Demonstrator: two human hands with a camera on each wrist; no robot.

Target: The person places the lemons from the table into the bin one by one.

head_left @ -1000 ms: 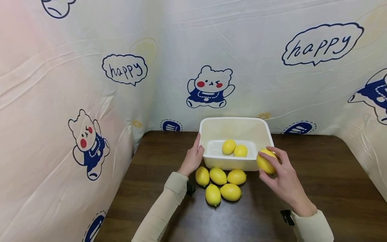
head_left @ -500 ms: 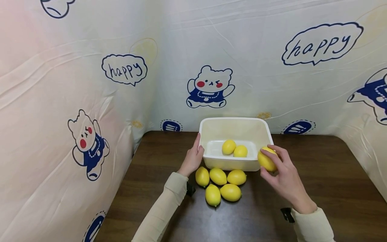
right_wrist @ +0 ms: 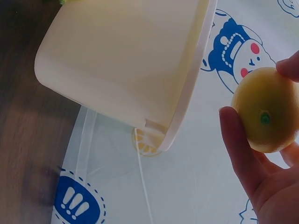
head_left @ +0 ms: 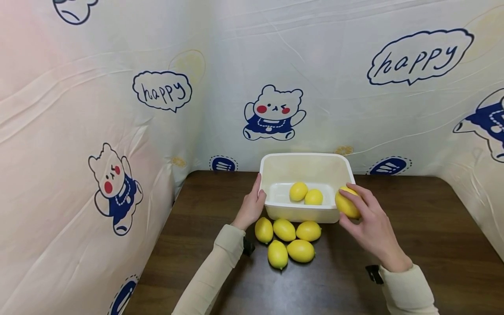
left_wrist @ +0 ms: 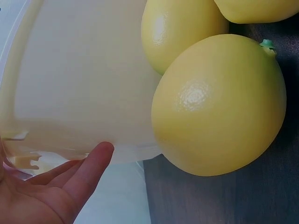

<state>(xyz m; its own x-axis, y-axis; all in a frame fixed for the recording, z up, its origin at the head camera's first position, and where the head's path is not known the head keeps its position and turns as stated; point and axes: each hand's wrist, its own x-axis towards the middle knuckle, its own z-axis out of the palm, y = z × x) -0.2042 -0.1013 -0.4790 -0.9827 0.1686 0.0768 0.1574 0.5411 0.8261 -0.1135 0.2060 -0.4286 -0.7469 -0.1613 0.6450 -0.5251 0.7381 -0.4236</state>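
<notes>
A white plastic bin [head_left: 299, 213] stands at the back of the table, holding a lemon [head_left: 298, 191] and another lemon [head_left: 313, 197]. My left hand [head_left: 250, 207] holds the bin's left side, thumb by the front corner and fingers along the outer wall. Between the thumb and fingers of my right hand [head_left: 372, 229] is a lemon [head_left: 347, 203], gripped just outside the bin's front right corner. The right wrist view shows this held lemon [right_wrist: 268, 114] with its green tip facing the camera. Several lemons [head_left: 301, 250] lie in a cluster in front of the bin.
The dark wood table [head_left: 346, 284] is bordered at the back and sides by a pale curtain [head_left: 220, 113] with bear and "happy" prints. In the left wrist view, a lemon [left_wrist: 217, 107] from the cluster looms close beside the left hand.
My right hand has risen slightly with its lemon, staying beside the bin's right corner. The left hand, the bin and the other lemons hold their places.
</notes>
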